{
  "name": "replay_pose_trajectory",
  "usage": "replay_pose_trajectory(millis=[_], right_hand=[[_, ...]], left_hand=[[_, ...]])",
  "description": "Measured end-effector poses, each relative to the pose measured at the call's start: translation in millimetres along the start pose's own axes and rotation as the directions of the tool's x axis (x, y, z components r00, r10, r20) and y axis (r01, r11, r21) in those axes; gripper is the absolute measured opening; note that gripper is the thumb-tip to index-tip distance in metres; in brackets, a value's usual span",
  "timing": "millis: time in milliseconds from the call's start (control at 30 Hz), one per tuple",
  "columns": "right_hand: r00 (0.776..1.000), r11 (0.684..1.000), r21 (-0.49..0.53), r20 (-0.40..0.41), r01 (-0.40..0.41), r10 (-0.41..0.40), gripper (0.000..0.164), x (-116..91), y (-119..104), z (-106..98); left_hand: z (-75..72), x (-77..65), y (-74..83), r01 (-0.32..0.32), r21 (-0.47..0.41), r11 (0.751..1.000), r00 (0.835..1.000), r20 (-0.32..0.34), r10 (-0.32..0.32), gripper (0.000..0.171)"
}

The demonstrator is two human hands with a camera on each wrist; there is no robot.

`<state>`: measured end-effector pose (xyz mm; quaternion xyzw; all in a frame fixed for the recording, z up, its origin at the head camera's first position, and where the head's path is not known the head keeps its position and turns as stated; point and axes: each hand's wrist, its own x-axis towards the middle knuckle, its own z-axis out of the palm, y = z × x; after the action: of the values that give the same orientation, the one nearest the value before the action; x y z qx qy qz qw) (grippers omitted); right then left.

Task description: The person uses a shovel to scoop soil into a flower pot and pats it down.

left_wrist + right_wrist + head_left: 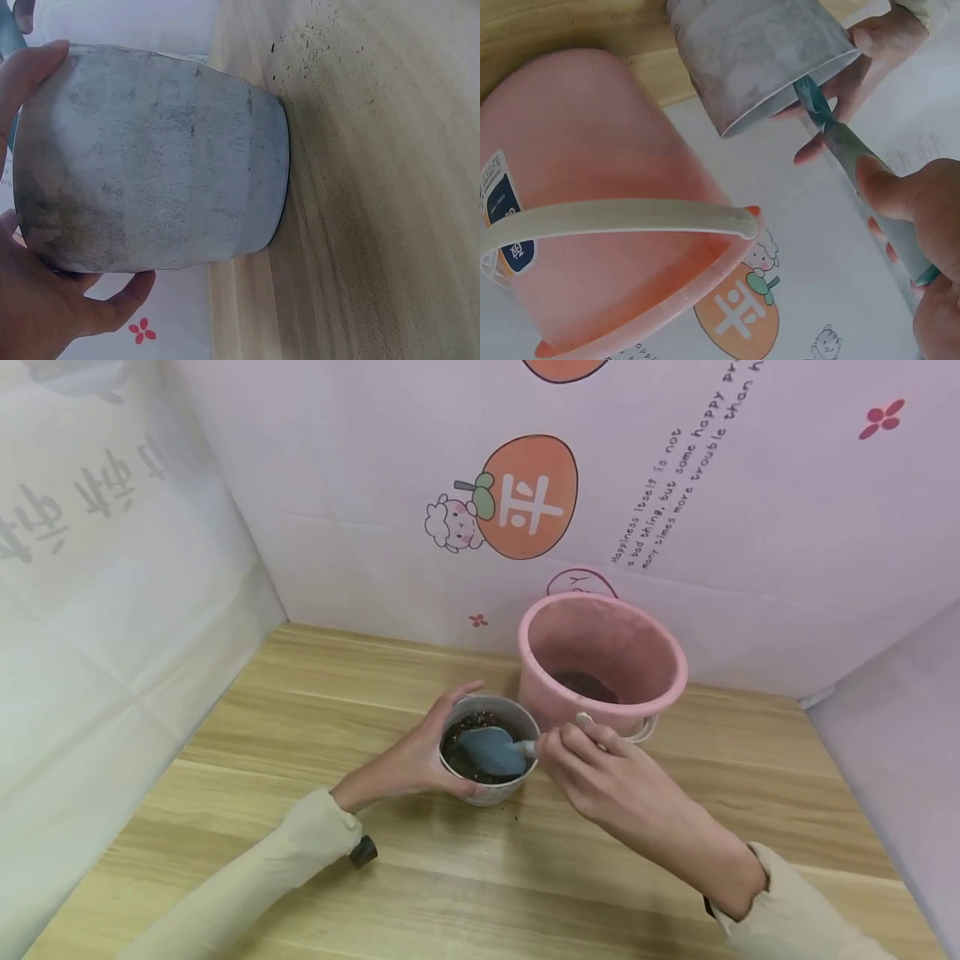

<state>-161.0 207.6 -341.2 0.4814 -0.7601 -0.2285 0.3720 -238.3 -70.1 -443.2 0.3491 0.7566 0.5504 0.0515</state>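
Note:
A grey, stained flower pot [487,795] with dark soil [467,758] inside stands on the wooden table. My left hand [420,756] grips it round the side, thumb and fingers on opposite sides of the rim. In the right wrist view, my right hand [922,225] holds a small trowel by its grey-green handle [877,199]. The trowel's blue blade [491,752] lies within the pot's mouth, over the soil; the head view does not show clearly whether its tip is in the soil.
A pink bucket [547,702] with some soil [588,687] at its bottom stands behind and right of the pot, its white handle [630,217] hanging down. Loose soil crumbs [304,49] lie on the table. Printed white sheets [360,527] hang behind and at the sides.

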Motion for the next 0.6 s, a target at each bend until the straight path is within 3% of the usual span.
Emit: replay_pose_trajectory(millis=[200, 400, 600], right_hand=[[0.995, 0.992, 0.078, 0.015, -0.102, 0.101, 0.031, -2, 6, 7], [0.993, 0.99, 0.092, 0.053, -0.108, 0.104, 0.029, -1, 5, 16], [0.988, 0.98, 0.127, 0.035, -0.153, 0.15, 0.029, -1, 12, 13]], left_hand=[[0.0, 0.4, -0.5, -0.011, 0.005, 1.0, 1.0, 0.012, 0.011, 0.127], [-0.9, 0.0, -0.1, 0.01, 0.028, 1.0, 1.0, 0.009, -0.01, 0.127], [-1.4, -0.7, -1.7, 0.001, 0.034, 0.999, 1.0, 0.007, -0.001, 0.125]])
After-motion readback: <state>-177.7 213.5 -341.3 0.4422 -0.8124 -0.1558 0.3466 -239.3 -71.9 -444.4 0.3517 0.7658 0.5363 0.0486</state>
